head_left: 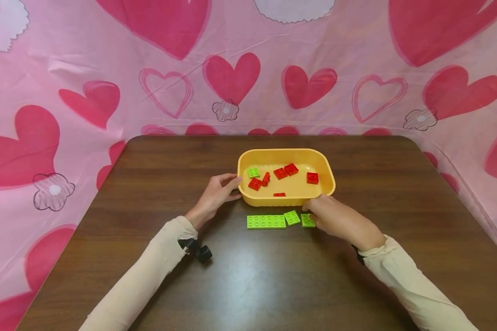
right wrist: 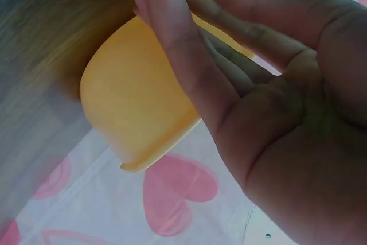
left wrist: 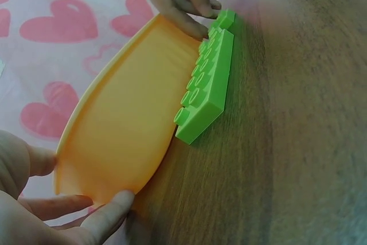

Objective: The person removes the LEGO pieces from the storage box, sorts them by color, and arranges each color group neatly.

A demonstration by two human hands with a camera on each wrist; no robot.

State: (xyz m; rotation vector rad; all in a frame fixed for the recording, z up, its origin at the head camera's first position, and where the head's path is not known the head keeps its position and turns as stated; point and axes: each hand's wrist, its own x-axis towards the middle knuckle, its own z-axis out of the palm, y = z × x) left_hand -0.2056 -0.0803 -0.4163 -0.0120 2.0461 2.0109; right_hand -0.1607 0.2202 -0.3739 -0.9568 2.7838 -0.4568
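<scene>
A yellow plastic tub (head_left: pixel 286 201) stands on the table with several red toy bricks (head_left: pixel 291 169) and one lime-green brick (head_left: pixel 253 173) inside. My left hand (head_left: pixel 217 196) holds its left end, thumb and fingers spread around the wall and rim. Along the near side of the tub lies a row of lime-green studded bricks (head_left: pixel 267 221), with a slightly turned square one (head_left: pixel 291 218) at its right end. Further right, my right hand (head_left: pixel 333 218) pinches another lime-green brick (head_left: pixel 308 220) low at the table, partly covering it. That hand's fingertips (left wrist: pixel 200 29) are close against the tub's near wall.
The brown wooden table (head_left: pixel 248 285) has its far edge against a pink cloth backdrop (head_left: pixel 269 41) printed with hearts. A black strap mount (head_left: pixel 196 249) sits on the left wrist, just above the tabletop.
</scene>
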